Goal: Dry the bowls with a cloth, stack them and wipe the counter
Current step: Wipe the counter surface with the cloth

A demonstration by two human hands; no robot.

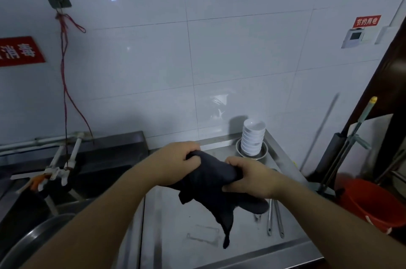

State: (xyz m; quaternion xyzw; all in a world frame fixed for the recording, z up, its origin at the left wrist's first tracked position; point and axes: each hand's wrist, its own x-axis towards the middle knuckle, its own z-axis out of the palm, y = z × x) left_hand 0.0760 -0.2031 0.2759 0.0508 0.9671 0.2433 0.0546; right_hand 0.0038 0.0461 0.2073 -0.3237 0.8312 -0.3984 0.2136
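Observation:
A dark grey cloth (211, 183) is stretched between both hands above the steel counter (182, 220), its loose end hanging down. My left hand (173, 162) grips its left end and my right hand (252, 177) grips its right end. Several white bowls (252, 137) stand stacked upright in a shallow metal dish (263, 154) at the back of the counter by the tiled wall, beyond my right hand and apart from it.
A steel sink (94, 172) with a white tap (66, 159) lies left. A large metal basin rim (33, 240) shows at bottom left. Metal tongs (274, 218) lie on the counter's right side. A red bucket (373, 203) and a mop handle (351, 137) stand right.

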